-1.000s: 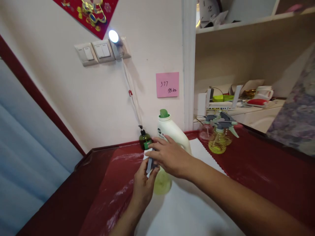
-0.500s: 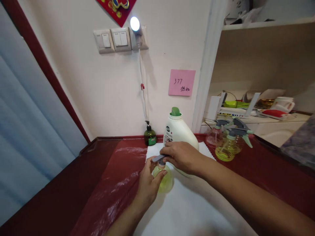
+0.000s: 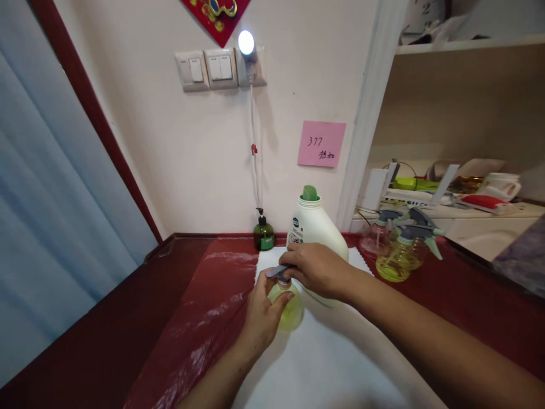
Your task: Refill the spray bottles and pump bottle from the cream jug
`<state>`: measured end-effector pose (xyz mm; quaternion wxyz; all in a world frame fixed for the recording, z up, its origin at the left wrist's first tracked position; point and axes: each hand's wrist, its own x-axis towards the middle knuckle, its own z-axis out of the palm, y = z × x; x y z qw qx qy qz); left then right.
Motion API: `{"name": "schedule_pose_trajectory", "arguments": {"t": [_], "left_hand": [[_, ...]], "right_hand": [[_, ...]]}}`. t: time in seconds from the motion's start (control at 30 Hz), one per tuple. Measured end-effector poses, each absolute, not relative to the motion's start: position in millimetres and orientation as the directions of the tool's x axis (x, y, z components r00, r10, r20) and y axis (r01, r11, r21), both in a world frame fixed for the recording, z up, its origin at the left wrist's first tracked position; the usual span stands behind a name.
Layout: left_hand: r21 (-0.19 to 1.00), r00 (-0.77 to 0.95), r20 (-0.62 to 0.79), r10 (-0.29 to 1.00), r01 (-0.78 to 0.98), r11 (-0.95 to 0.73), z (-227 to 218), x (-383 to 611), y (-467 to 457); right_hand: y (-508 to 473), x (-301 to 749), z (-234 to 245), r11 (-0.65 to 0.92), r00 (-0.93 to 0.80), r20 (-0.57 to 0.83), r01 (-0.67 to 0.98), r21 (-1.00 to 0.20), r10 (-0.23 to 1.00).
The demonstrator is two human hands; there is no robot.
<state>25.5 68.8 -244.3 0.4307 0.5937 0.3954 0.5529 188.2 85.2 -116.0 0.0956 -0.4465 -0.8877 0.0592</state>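
Note:
A clear spray bottle (image 3: 291, 314) with yellow liquid stands on a white cloth (image 3: 323, 363). My left hand (image 3: 264, 315) is wrapped around its upper body, thumb across the front. Over the bottle's neck sits a grey spray head (image 3: 279, 271), and my right hand (image 3: 313, 268) grips it from the right with curled fingers. Part of the head is hidden under those fingers. Right behind my hands rises a large cream detergent jug (image 3: 317, 224), with something green showing in its mouth.
A dark green pump bottle (image 3: 264, 234) stands against the wall. Several other spray bottles (image 3: 394, 264) cluster at the right on the dark red table (image 3: 464, 307). Clear plastic film (image 3: 200, 318) covers the table left of the cloth. A shelf (image 3: 528, 207) with assorted items lies beyond.
The whole view has shifted slightly, so most things sit a little further right. Both hands keep their hold on the spray bottle and its head, with hardly any visible movement.

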Motion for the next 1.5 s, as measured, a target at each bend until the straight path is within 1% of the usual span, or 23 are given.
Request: {"name": "schedule_pose_trajectory", "arguments": {"t": [0.27,0.43,0.5,0.6,0.67,0.77,0.87,0.93,1.0,1.1,1.23,1.37,1.5], "left_hand": [[0.952,0.074,0.305,0.95,-0.031,-0.303,-241.2,25.1,68.1],[0.965,0.065,0.245,0.967,-0.108,-0.238,-232.2,24.9,73.1],[0.972,0.041,0.226,0.973,-0.082,-0.222,-229.2,25.8,75.7],[0.971,0.038,0.24,0.97,-0.027,-0.239,-227.8,26.2,78.1],[0.963,0.075,0.27,0.96,-0.005,-0.271,-227.6,23.7,79.5],[0.946,0.174,0.314,0.933,0.022,-0.323,-224.9,14.9,83.4],[0.94,0.283,0.317,0.905,0.037,-0.34,-220.5,5.5,88.1],[0.941,0.305,0.306,0.902,0.05,-0.335,-219.9,3.4,89.1],[0.944,0.266,0.293,0.918,0.074,-0.323,-222.8,6.4,87.5],[0.949,0.15,0.279,0.949,0.109,-0.296,-230.2,16.9,82.7],[0.942,0.044,0.291,0.956,0.159,-0.295,-235.0,27.3,78.8],[0.924,0.033,0.32,0.947,0.211,-0.32,-234.8,25.1,78.8],[0.914,0.09,0.332,0.939,0.213,-0.344,-232.2,17.3,78.1]], "right_hand": [[78.6,184.1,-114.3,0.541,-0.527,0.125,0.814,-0.211,0.841],[77.9,181.3,-112.4,0.527,-0.513,0.12,0.826,-0.2,0.85],[76.9,181.1,-112.7,0.52,-0.506,0.122,0.832,-0.194,0.854],[75.0,181.6,-114.0,0.522,-0.506,0.132,0.833,-0.181,0.853],[74.3,182.1,-114.7,0.534,-0.517,0.137,0.827,-0.174,0.845],[75.1,182.9,-115.4,0.554,-0.535,0.146,0.815,-0.169,0.832],[77.0,183.5,-116.3,0.563,-0.54,0.164,0.809,-0.17,0.825],[77.4,184.0,-117.2,0.559,-0.532,0.177,0.811,-0.174,0.828],[76.6,184.9,-118.6,0.55,-0.52,0.188,0.815,-0.181,0.833],[74.0,187.2,-121.5,0.534,-0.497,0.208,0.823,-0.193,0.842],[71.3,190.3,-124.1,0.519,-0.48,0.211,0.831,-0.203,0.851],[71.9,189.3,-121.1,0.522,-0.49,0.194,0.832,-0.187,0.85],[72.2,185.4,-113.8,0.533,-0.51,0.165,0.832,-0.157,0.845]]}}
